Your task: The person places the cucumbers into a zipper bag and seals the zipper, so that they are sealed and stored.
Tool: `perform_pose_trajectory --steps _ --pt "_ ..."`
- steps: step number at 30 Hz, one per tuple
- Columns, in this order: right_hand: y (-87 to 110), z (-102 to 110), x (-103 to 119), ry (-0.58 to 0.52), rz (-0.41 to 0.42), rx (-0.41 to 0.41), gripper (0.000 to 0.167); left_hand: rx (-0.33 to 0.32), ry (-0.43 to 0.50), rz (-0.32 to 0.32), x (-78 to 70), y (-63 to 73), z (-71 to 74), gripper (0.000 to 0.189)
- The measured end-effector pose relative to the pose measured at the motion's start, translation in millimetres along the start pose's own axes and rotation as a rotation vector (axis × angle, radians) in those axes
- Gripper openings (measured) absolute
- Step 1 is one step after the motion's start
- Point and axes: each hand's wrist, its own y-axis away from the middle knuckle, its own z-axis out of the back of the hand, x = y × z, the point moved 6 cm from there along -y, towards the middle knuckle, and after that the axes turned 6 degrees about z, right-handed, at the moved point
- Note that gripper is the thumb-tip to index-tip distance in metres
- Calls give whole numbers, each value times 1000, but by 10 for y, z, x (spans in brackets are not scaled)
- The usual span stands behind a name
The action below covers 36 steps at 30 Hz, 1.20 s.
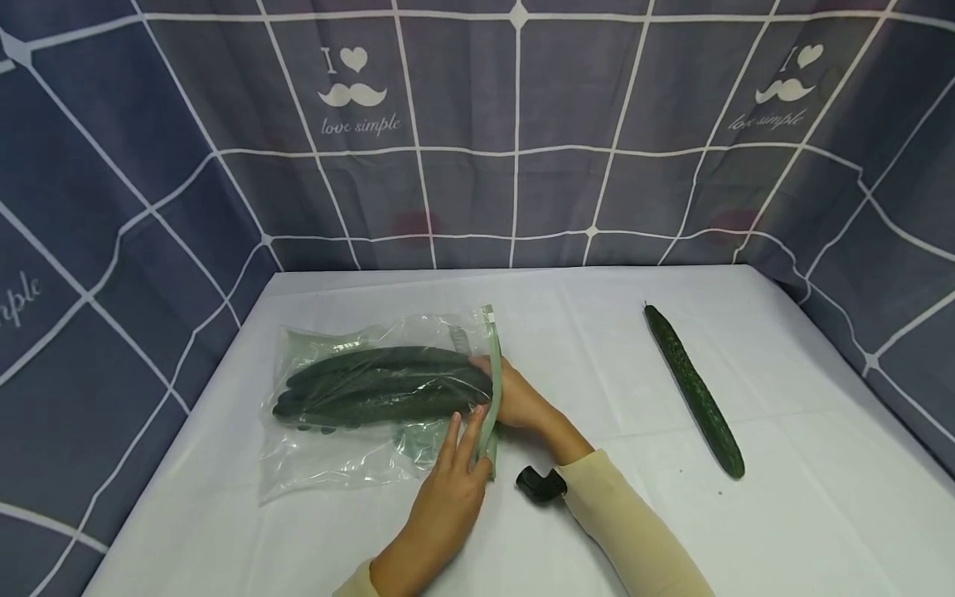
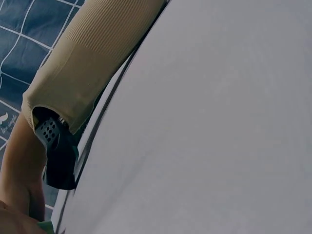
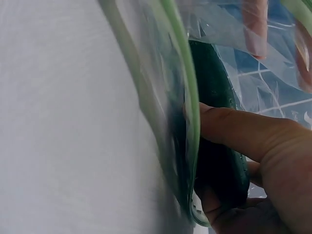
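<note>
A clear zip bag point(image 1: 336, 468) with a green zip strip point(image 1: 493, 332) lies on the left half of the table, several dark green cucumbers point(image 1: 388, 385) side by side inside it. My right hand point(image 1: 518, 398) reaches through the mouth of the bag. In the right wrist view its thumb and fingers grip the end of a cucumber point(image 3: 214, 73). My left hand point(image 1: 451, 497) rests on the near side of the mouth, fingers stretched over the plastic and thumb by the zip strip. In the left wrist view only sleeves, a forearm and part of a hand show.
Another cucumber point(image 1: 694, 390) lies by itself on the right of the white-covered table point(image 1: 597, 332). A black wrist device point(image 1: 540, 485) sits at the right cuff. Dark blue-grey checked cloth point(image 1: 462, 191) walls in the back and both sides.
</note>
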Motion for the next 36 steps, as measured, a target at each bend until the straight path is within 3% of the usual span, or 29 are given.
perform_pose_trajectory --steps 7,14,19,23,29,33,36 --pt "54 52 -26 -21 -36 -11 75 -15 72 -4 -42 -26 58 23" --pt "94 100 -57 -14 -59 -59 75 50 118 -7 -96 -35 82 25" --pt "120 134 -83 -38 -85 -98 71 50 107 -19 -125 -51 86 23" --pt "137 145 -117 10 -109 -101 74 43 101 -12 -116 -61 39 24" --pt "207 156 -146 59 -158 -3 78 115 121 51 -59 -48 -39 53" --pt "303 280 -158 88 -282 98 80 129 140 117 25 -37 -32 67" --pt "402 499 -189 122 -377 119 81 124 141 148 88 -12 -12 72"
